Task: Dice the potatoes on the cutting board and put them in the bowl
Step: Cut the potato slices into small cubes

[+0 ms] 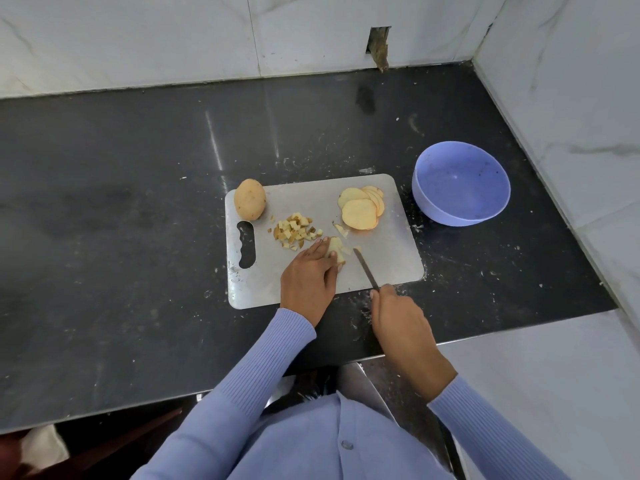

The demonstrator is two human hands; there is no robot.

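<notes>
Clearly the left hand point(308, 271) is pinning potato slices point(335, 250) mid-board with curled fingers; the right hand point(398, 317), gripping the knife point(365, 268), is risking fingertips.

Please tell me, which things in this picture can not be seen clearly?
- Knife handle: head view, hidden inside the right hand.
- Potato piece: head view, partly covered by the left hand.
- Bowl: head view, dark specks inside, too small to identify.
</notes>
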